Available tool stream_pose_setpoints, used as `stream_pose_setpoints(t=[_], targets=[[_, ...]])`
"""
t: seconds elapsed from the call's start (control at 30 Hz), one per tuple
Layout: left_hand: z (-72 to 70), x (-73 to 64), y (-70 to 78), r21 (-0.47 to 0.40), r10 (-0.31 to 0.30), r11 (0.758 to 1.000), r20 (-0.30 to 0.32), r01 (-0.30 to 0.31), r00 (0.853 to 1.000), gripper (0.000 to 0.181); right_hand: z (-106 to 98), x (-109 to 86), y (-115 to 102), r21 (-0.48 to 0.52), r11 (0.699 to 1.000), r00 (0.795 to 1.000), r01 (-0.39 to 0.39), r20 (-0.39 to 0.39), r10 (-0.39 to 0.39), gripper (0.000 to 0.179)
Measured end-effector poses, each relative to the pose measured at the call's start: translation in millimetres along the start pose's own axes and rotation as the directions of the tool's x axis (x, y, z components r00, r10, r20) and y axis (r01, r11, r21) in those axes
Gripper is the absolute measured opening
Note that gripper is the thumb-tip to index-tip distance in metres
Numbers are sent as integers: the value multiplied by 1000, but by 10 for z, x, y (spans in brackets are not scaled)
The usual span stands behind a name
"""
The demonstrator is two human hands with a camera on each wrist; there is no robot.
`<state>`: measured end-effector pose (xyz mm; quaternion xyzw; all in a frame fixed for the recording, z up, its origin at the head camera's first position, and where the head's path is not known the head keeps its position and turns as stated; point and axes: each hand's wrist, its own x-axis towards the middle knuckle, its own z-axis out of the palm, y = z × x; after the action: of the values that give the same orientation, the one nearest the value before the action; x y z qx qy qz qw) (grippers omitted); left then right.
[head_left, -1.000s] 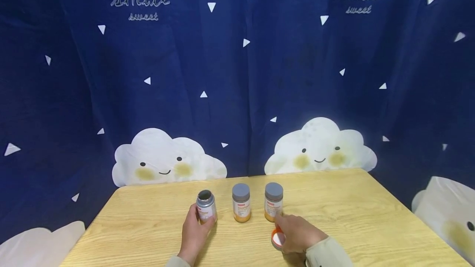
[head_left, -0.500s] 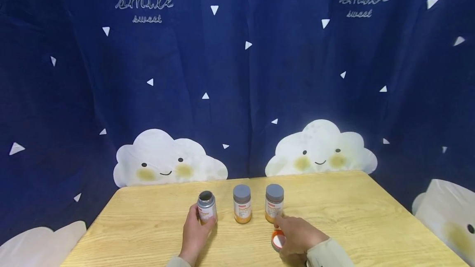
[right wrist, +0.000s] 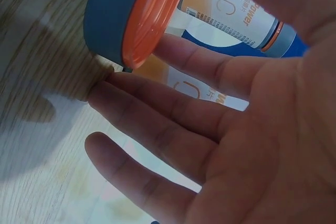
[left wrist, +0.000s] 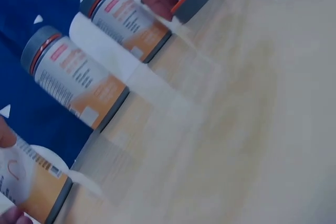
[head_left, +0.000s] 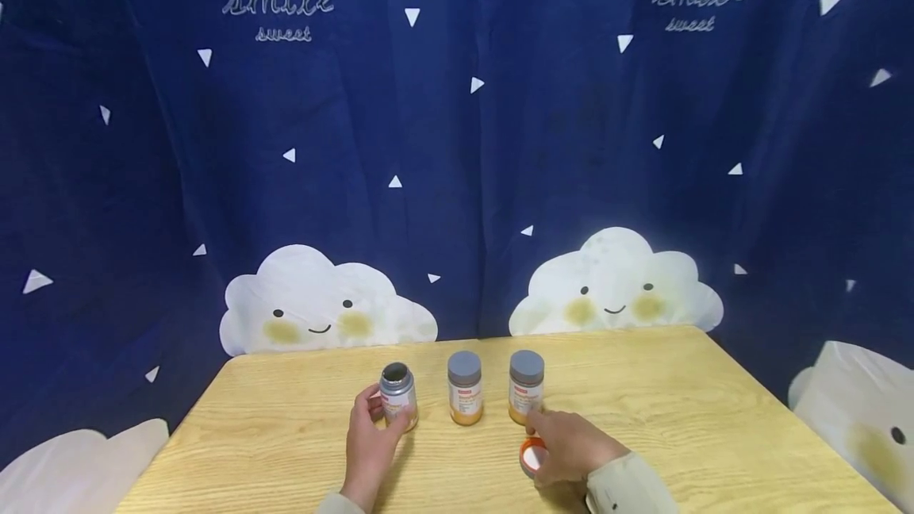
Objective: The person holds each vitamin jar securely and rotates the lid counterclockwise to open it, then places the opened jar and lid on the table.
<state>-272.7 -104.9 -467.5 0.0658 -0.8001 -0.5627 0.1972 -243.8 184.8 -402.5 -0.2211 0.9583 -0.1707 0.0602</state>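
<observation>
My left hand [head_left: 367, 446] stays loosely around an open pill bottle [head_left: 397, 395], its thumb across the white and orange label. The bottle stands upright on the table, mouth uncovered and dark inside. My right hand [head_left: 577, 446] pinches a grey lid [head_left: 533, 458] with an orange inner ring, tipped on edge low over the table. In the right wrist view the lid [right wrist: 116, 14] sits at the index finger, while the other fingers [right wrist: 152, 124] extend straight below it. Just behind this hand stands a closed bottle [head_left: 526, 379] with a grey cap.
A second closed bottle [head_left: 466, 397] stands between the open one and the right-hand one, the three in a row. The wooden table [head_left: 678, 411] ends at a dark blue curtain [head_left: 457, 141] printed with clouds.
My left hand's fingers have loosened and spread a little at the open bottle's left side. My right hand and the lid have hardly moved.
</observation>
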Motion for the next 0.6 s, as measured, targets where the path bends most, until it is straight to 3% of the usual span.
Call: stream_pose_setpoints(t=[0.2,0.43,0.5,0.6], targets=[[-50,-217,61,-11,-34,999,-63,33,997,58,21,30,-39,2,1000,1000,1,-6,-1,49],[23,-434,227,-48,-8,999,-81,4,997,37,35,11,-60,-9,1000,999,15,-35,-16,49],[70,-481,298,-76,11,997,-52,-14,999,38,37,-3,-60,3,1000,999,14,-35,-14,49],[168,-523,386,-103,48,994,57,-41,997,48,27,-20,-55,32,999,1000,-6,-26,7,50]])
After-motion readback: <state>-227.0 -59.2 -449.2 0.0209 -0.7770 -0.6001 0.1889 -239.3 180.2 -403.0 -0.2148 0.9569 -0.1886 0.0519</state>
